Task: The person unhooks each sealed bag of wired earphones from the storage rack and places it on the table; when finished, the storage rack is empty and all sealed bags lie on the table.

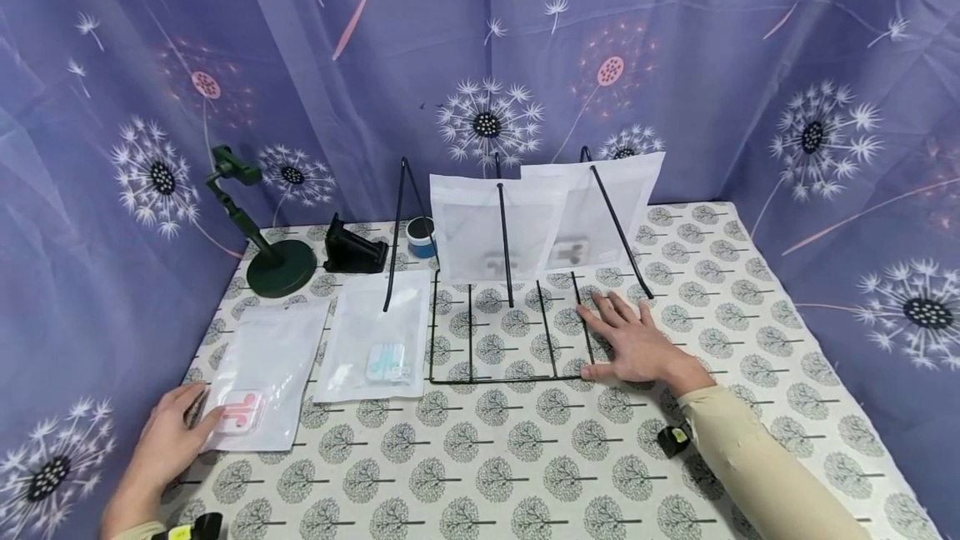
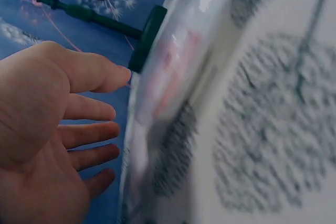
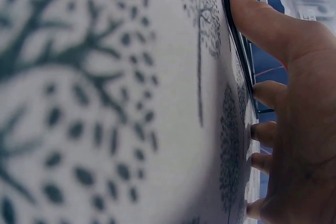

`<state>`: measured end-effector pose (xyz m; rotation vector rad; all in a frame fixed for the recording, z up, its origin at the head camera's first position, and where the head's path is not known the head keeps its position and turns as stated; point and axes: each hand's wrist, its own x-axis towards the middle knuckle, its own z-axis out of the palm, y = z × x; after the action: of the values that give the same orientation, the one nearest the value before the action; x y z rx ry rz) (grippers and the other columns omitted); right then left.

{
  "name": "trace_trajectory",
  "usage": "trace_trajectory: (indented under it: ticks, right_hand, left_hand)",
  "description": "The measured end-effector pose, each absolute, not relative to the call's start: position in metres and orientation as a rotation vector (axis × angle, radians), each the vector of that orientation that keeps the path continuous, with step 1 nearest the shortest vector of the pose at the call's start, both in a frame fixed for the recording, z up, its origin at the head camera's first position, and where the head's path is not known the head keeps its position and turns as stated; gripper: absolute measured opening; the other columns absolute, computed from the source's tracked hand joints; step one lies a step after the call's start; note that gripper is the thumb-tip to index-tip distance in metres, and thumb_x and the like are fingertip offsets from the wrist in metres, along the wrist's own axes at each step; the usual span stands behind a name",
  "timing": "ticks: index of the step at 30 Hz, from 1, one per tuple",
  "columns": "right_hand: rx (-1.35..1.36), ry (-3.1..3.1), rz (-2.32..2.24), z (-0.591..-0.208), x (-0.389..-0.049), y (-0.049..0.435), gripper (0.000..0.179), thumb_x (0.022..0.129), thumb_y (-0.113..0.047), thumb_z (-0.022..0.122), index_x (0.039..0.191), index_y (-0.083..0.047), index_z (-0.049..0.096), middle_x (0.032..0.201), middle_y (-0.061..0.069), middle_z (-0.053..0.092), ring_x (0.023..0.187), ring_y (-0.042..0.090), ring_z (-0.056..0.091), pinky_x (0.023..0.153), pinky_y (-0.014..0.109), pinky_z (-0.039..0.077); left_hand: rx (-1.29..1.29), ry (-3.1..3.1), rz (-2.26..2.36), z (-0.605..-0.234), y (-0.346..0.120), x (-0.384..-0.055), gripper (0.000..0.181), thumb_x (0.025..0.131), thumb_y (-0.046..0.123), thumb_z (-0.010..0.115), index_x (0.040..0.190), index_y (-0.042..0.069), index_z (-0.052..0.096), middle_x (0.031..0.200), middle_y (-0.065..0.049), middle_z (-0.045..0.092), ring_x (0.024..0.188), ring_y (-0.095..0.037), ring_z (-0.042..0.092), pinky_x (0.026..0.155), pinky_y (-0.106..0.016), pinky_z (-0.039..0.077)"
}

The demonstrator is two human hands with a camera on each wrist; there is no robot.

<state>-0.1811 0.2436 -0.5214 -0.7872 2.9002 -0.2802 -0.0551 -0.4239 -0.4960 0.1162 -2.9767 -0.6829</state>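
At the table's left, a white zip bag [image 1: 281,348] lies flat with a clear case of pink earphones [image 1: 242,412] showing through. My left hand [image 1: 167,433] is at its lower left edge, thumb by the case; in the left wrist view its fingers are extended and apart. Beside it lies a similar bag [image 1: 348,332] with a light-blue earphone case [image 1: 387,362]. My right hand [image 1: 637,348] spreads its fingers at the front right corner of a black wire rack [image 1: 495,380], thumb touching the wire. Two bags, left [image 1: 472,223] and right [image 1: 618,207], stand upright in the rack.
Behind the flat bags stand a dark green stand [image 1: 279,272], a small black holder [image 1: 352,252] and a blue jar with a white lid [image 1: 422,245]. A purple dandelion curtain [image 1: 360,123] encloses the back and sides of the tree-patterned tablecloth [image 1: 525,482]. The rack's angled rods rise above the table.
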Motion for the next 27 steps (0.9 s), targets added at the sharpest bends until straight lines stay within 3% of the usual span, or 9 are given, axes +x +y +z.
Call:
trace_trajectory:
  ticks: [12,21,27]
  right_hand:
    - [-0.793,2.897,-0.281,-0.521,-0.182,0.243,0.107,0.074,-0.081,0.056,0.156,-0.019,0.024,0.162,0.019,0.013,0.147,0.046,0.01,0.11,0.077,0.003]
    - [-0.792,2.9,-0.282,-0.523,-0.183,0.244,0.106,0.075,-0.08,0.055,0.156,-0.019,0.024,0.162,0.02,0.014,0.147,0.047,0.011,0.109,0.078,0.005]
    - [-0.785,2.896,-0.292,-0.521,-0.181,0.244,0.107,0.075,-0.079,0.057,0.156,-0.018,0.024,0.162,0.02,0.013,0.147,0.046,0.01,0.11,0.077,0.005]
  left_hand:
    - [0.01,-2.884,-0.719,-0.463,-0.399,-0.074,0.065,0.097,0.023,0.057,0.15,-0.002,0.029,0.147,-0.035,0.032,0.123,-0.063,0.034,0.094,-0.077,0.028]
    - [-0.09,-2.814,-0.811,-0.449,-0.38,-0.102,0.077,0.092,0.025,0.066,0.156,0.016,0.023,0.157,-0.023,0.026,0.13,-0.06,0.032,0.097,-0.078,0.027]
    - [-0.238,-2.779,-0.864,-0.451,-0.36,-0.119,0.082,0.088,0.023,0.071,0.155,0.012,0.025,0.159,-0.021,0.025,0.14,-0.052,0.025,0.109,-0.073,0.021]
